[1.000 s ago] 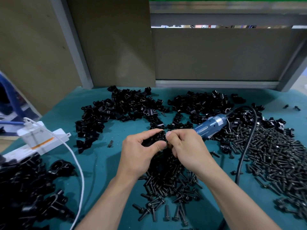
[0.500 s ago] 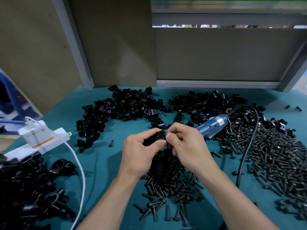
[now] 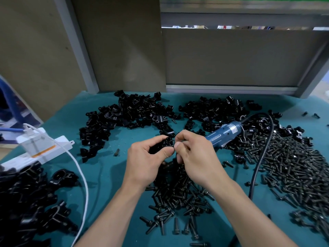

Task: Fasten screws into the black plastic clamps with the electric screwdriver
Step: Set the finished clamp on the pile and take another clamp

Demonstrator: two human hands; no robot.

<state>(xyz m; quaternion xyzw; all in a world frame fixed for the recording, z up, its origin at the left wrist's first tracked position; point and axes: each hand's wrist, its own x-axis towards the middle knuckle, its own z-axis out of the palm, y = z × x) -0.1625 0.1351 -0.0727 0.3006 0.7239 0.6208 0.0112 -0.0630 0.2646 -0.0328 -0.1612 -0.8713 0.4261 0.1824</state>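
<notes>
My left hand [image 3: 144, 163] gripping a black clamp [image 3: 168, 142] above the middle of the surface [image 3: 106, 175], my right hand [image 3: 194, 155] curled against it, holding what I cannot tell, electric screwdriver [image 3: 223, 133] lying just behind.

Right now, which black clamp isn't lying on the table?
The clamp gripped in the left hand, above the screws; all the others lie in heaps on the teal mat.

Clamps [image 3: 128, 111] glossy black plastic — screws [image 3: 293, 166] dark dull metal — mat [image 3: 110, 168] matt teal

Black clamp [image 3: 168, 142] above loose screws [image 3: 178, 193], seemingly upright; blue screwdriver [image 3: 222, 133] lying flat
</notes>
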